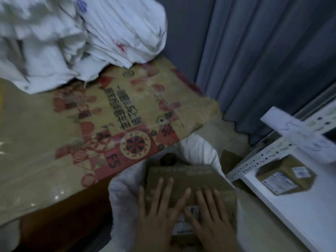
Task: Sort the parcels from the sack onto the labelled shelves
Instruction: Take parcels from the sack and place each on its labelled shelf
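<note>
Both our hands lie flat, fingers spread and released, on top of a brown cardboard parcel [189, 180] sitting in the open mouth of the white sack [123, 193]: left hand [158, 213] beside right hand [211, 215], which partly covers its shipping label [181, 226]. To the right, another labelled parcel [285, 176] rests on the white shelf [291, 215]. A flattened printed carton [127, 115] lies behind the sack.

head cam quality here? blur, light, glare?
Head view: dim, bluish light; motion blur throughout, worst on the white sacks at top left; glare spots on the plastic sheet; label under both hands unreadable; shelf edges bowed by the wide-angle lens.
</note>
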